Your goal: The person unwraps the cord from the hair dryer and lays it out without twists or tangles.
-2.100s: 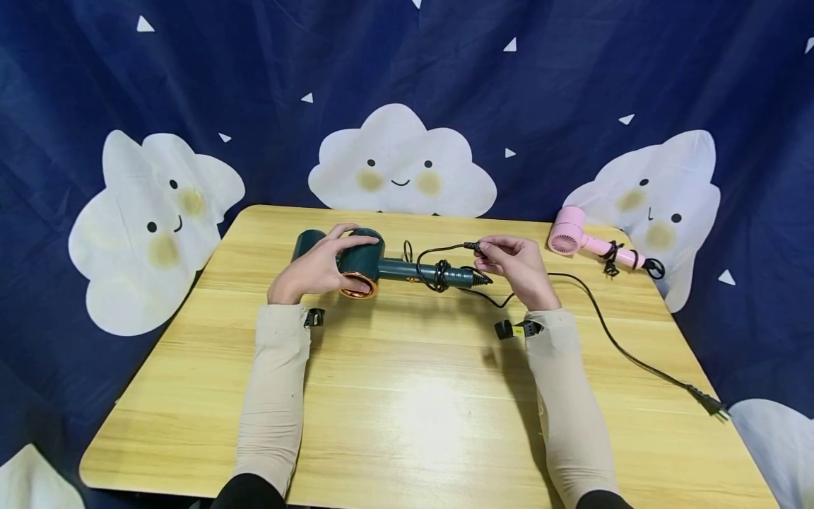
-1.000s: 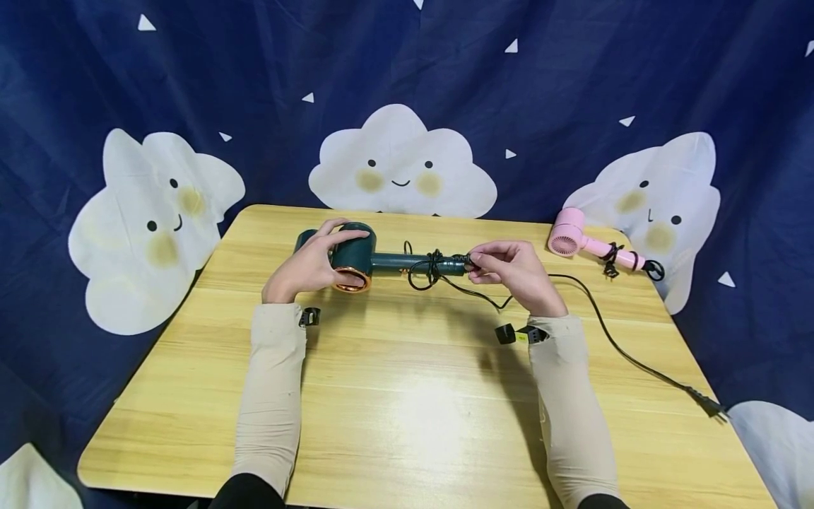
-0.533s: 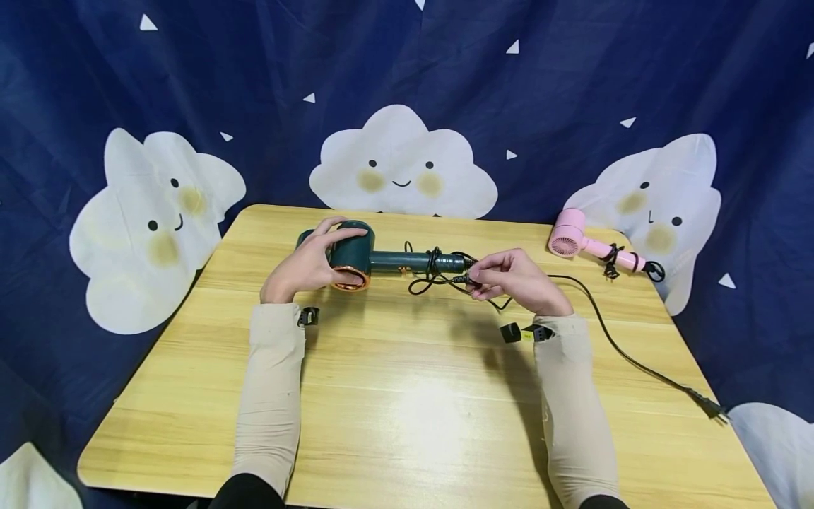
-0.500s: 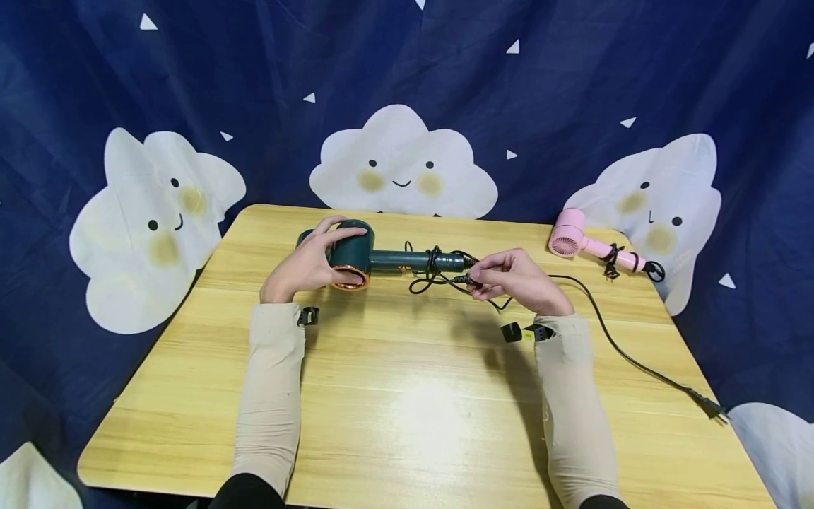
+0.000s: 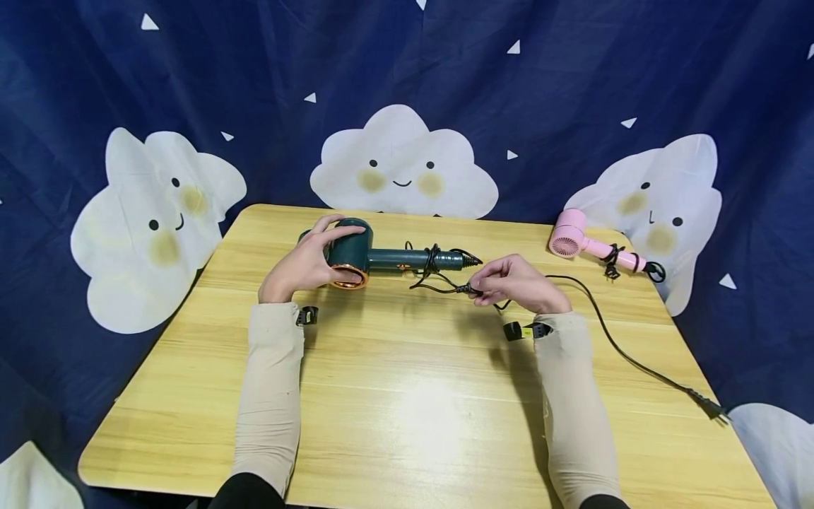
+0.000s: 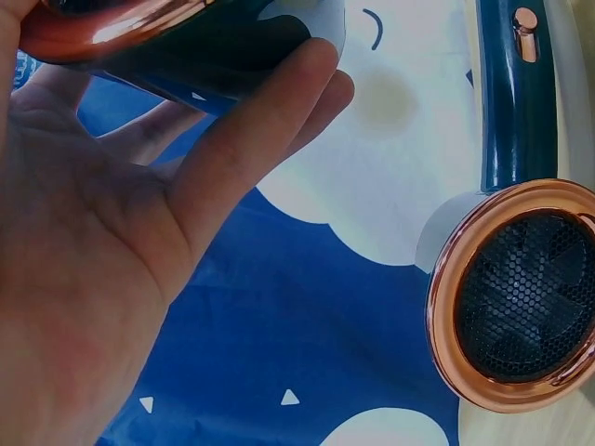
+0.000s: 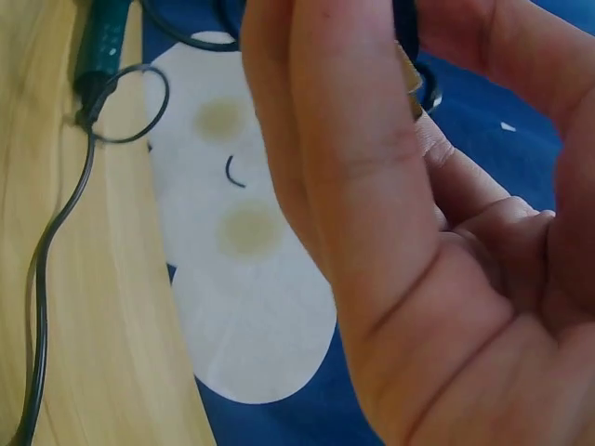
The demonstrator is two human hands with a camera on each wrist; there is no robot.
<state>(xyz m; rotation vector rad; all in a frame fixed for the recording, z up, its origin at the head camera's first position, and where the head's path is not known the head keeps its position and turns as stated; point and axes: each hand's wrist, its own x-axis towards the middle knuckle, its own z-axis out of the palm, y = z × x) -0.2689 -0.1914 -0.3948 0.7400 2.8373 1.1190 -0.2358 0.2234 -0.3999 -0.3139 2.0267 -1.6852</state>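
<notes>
My left hand (image 5: 300, 265) grips the head of a dark green hair dryer (image 5: 415, 259) with a copper ring, fingers over the top and thumb at the ring. The dryer's handle points right, with a black power cord (image 5: 434, 259) looped around it. Just right of the handle's tip, my right hand (image 5: 518, 283) pinches that cord by its plug end (image 5: 467, 288). The plug is largely hidden by fingers. A second green hair dryer (image 6: 519, 297) with a copper-rimmed grille shows beyond the held one in the left wrist view; in the head view it is mostly covered.
A pink hair dryer (image 5: 569, 233) lies at the table's back right corner, its cord bundled on the handle. Another black cord (image 5: 610, 336) runs across the right side to a two-pin plug (image 5: 712, 406) near the table edge. A blue cloud-print curtain (image 5: 407, 63) hangs behind.
My right hand has moved the plug end from above the handle, past its tip, to below and right of it. The held hair dryer has shifted slightly left and back.
</notes>
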